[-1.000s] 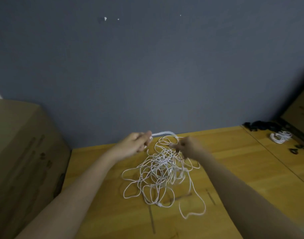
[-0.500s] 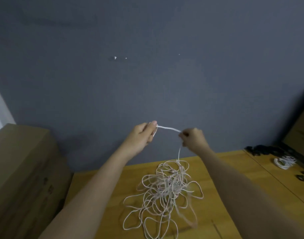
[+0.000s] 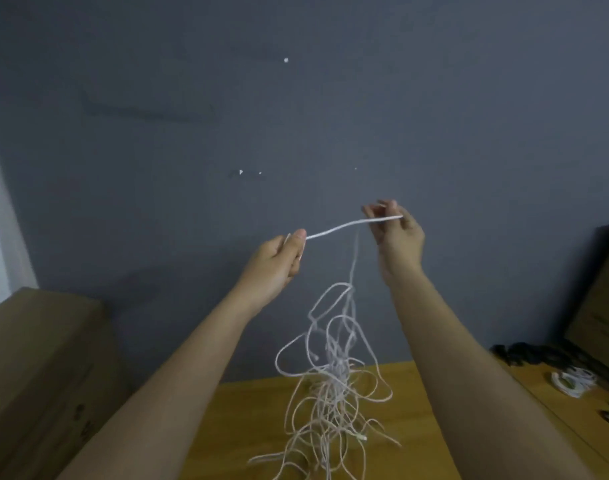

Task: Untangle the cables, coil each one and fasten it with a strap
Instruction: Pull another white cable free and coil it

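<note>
Wooden desk (image 3: 247, 417) below, cardboard box (image 3: 43, 368) off its left edge. Tangle of white cables (image 3: 330, 382) hanging above the desk, lowest loops on it. Left hand (image 3: 273, 263) and right hand (image 3: 396, 232) raised above the desk, each pinching one strand stretched between them.

Smooth white plastic-looking cables (image 3: 334, 368) — matt wooden table (image 3: 247, 417), cardboard-like box (image 3: 43, 358).

No text can be read; dark marks on the cardboard box (image 3: 43, 393) seem blurred print.
</note>
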Demonstrator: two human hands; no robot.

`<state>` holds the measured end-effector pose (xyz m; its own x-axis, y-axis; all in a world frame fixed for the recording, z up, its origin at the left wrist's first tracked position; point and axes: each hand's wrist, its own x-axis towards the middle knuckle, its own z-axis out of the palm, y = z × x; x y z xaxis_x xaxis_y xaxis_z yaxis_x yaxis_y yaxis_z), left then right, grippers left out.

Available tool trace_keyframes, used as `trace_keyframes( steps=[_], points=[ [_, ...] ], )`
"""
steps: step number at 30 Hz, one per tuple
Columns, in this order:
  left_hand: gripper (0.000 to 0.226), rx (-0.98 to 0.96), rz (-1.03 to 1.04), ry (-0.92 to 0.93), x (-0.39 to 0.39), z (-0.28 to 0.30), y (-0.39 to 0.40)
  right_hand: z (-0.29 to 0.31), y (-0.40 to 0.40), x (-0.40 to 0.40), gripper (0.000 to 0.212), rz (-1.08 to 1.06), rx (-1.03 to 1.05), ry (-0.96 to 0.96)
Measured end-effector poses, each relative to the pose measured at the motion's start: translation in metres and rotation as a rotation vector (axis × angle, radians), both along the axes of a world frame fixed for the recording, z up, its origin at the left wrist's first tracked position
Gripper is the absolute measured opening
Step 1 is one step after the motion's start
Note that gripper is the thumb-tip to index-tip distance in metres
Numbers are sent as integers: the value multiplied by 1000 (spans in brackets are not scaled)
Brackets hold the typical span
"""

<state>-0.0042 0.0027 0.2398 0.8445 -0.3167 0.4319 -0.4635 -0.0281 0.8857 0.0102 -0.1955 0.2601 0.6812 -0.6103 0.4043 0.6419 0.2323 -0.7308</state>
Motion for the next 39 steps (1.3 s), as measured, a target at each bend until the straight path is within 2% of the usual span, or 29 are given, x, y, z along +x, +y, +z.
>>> trace_keyframes(
  steps=[1,2,3,4,5,6,7,9,10,12,13,14,16,17,18,19,20,22,24,26,30,32,35,39],
  points=[
    [35,26,9,-3,-1,1,1,-2,-1,-1,23,13,11,-10],
    [35,40,12,3,-2,0,1,-12,-5,-4,23,-57,-140,141],
    [36,52,17,11,-3,-3,1,-30,-8,-9,24,-123,-421,402],
    [38,72,29,15,-3,-5,2,-53,-9,-15,25,-97,-733,668],
    [39,97,44,17,-3,-7,3,-69,-9,-20,26,-18,-953,824],
    [40,115,55,23,-3,-9,4,-74,-7,-23,25,31,-996,847],
    [40,116,60,33,-3,-11,5,-69,-4,-23,24,28,-853,763],
    [39,87,67,57,-3,-12,6,-37,0,-23,22,-59,-469,426],
    [39,74,64,72,-3,-13,7,-16,1,-24,21,-67,-340,243],
    [39,65,38,81,-3,-13,6,19,8,-28,17,-50,-182,-59],
    [40,64,24,80,-4,-13,4,22,10,-28,16,-72,-169,-96],
    [40,52,16,82,-5,-12,2,18,11,-28,17,-139,-220,-38],
    [39,-13,29,111,-6,-12,0,-8,12,-28,26,-195,-488,319],
    [38,-46,42,126,-7,-13,1,-21,15,-30,31,-82,-552,524],
    [39,-68,50,132,-7,-14,1,-29,20,-33,35,85,-530,654],
    [39,-80,47,131,-8,-15,2,-28,23,-34,36,196,-454,660],
    [40,-84,35,123,-8,-15,3,-19,25,-34,35,239,-362,560],
    [41,-87,19,105,-9,-11,2,16,26,-27,29,194,-254,267],
    [42,-88,27,102,-9,-3,-1,50,30,-23,30,113,-245,41],
    [42,-113,28,104,-12,6,-7,56,32,-18,28,8,-300,-23],
    [46,-236,-3,194,-19,19,-9,5,22,-6,31,-112,-378,231],
    [48,-321,-102,267,-23,24,-4,-26,10,0,33,-152,-460,384],
    [49,-390,-261,332,-27,30,-3,-64,5,-3,32,-124,-860,563],
    [45,-439,-315,321,-25,28,-13,-87,28,-21,35,-1,-1317,703]
  ],
)
